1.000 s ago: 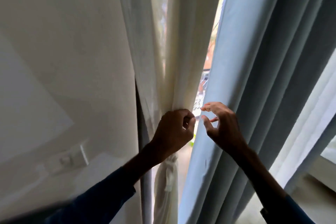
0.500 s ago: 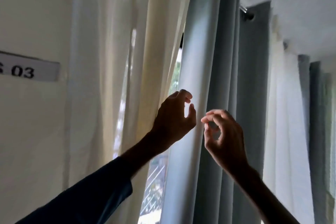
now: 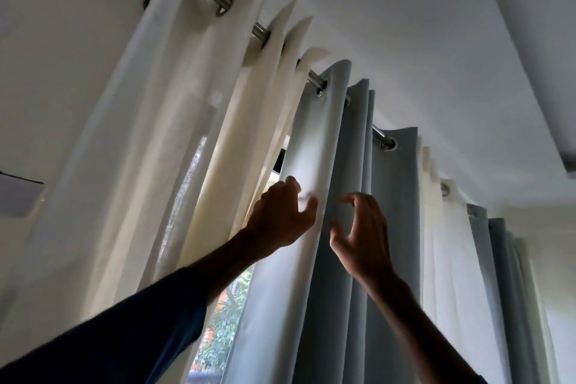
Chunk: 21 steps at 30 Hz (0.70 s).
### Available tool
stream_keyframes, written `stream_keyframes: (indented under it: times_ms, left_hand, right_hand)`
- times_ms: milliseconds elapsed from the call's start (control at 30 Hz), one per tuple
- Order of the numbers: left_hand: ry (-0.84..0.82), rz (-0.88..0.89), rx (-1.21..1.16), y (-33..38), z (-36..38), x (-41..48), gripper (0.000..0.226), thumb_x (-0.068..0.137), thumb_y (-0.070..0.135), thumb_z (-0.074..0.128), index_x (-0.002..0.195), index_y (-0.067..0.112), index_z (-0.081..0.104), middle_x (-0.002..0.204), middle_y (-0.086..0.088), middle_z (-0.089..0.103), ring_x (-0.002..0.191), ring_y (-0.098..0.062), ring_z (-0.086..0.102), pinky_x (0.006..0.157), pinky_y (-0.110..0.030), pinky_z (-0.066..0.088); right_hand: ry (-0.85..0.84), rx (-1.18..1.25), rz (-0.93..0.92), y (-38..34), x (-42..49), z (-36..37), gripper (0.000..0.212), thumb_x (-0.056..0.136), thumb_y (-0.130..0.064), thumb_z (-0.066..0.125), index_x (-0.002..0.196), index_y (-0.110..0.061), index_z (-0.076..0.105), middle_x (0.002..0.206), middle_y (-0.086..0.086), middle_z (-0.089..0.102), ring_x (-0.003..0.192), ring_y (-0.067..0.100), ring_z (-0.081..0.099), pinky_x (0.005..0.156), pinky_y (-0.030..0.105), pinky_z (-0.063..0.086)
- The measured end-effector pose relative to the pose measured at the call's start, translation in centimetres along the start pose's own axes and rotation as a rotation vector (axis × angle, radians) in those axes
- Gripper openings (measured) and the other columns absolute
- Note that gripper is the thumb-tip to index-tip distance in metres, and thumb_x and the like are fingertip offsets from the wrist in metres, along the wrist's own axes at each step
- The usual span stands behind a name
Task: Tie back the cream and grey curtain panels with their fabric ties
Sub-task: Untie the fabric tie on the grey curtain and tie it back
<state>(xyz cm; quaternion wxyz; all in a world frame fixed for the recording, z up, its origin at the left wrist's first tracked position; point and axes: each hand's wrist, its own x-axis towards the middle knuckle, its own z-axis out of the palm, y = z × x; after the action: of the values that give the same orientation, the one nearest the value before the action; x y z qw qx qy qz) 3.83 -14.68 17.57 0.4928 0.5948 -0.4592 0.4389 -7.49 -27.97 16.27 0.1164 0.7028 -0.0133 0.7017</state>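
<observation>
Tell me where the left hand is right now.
In the head view the left hand is raised mid-frame over the grey curtain's left edge, between the cream curtain and the right hand.

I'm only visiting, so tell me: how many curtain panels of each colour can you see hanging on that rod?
Cream curtain panels: 2, near and far.
Grey curtain panels: 2, near and far.
Total: 4. A pale strip at the far right edge is too unclear to count.
</observation>
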Motion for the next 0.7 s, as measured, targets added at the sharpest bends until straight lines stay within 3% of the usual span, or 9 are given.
stream_keyframes:
  times_ms: [167,300,467,567,700]
  left_hand:
    - [-0.044,0.006,-0.027,1.9,-0.5,4.0,0.071,0.086,0.068,0.052,0.124,0.007,0.052,0.119,-0.015,0.066,0.11,-0.033,0.064,0.091,-0.045,0.054]
    - [-0.055,0.032,0.001,3.0,-0.3,6.2,0.079,0.086,0.064,0.062,0.136,0.005,0.045,0.13,-0.014,0.062,0.12,-0.032,0.061,0.096,-0.044,0.054]
    - [-0.123,0.049,0.047,3.9,1.0,8.0,0.106,0.071,0.062,0.079,0.145,0.006,0.026,0.135,-0.018,0.056,0.12,-0.038,0.059,0.096,-0.048,0.054]
    - [-0.118,0.048,0.087,4.5,1.7,8.2,0.109,0.069,0.049,0.086,0.145,0.006,0.02,0.132,-0.02,0.054,0.12,-0.042,0.057,0.097,-0.046,0.052]
    - [-0.129,-0.027,0.147,4.6,2.3,9.0,0.107,0.075,0.037,0.085,0.149,0.004,0.014,0.139,-0.024,0.049,0.128,-0.045,0.051,0.101,-0.047,0.046]
  right_hand:
    - [0.033,-0.101,0.058,1.3,3.8,0.7,0.055,0.074,-0.015,0.082,0.122,-0.006,0.057,0.126,0.014,0.056,0.121,0.034,0.053,0.102,0.038,0.042]
    - [-0.007,-0.092,0.161,2.6,5.8,1.0,0.065,0.078,-0.021,0.081,0.134,-0.007,0.05,0.137,0.015,0.051,0.126,0.034,0.051,0.104,0.037,0.04]
    - [-0.059,-0.011,0.268,3.7,6.6,1.9,0.082,0.075,-0.024,0.086,0.142,-0.004,0.043,0.135,0.017,0.054,0.121,0.034,0.055,0.096,0.036,0.044]
    - [-0.056,0.034,0.285,4.3,6.9,2.7,0.079,0.074,-0.027,0.087,0.137,0.0,0.046,0.122,0.018,0.064,0.109,0.036,0.064,0.082,0.031,0.048]
    - [-0.079,0.11,0.353,4.8,7.4,3.2,0.068,0.078,-0.032,0.085,0.126,0.002,0.052,0.121,0.017,0.064,0.108,0.034,0.063,0.074,0.027,0.042]
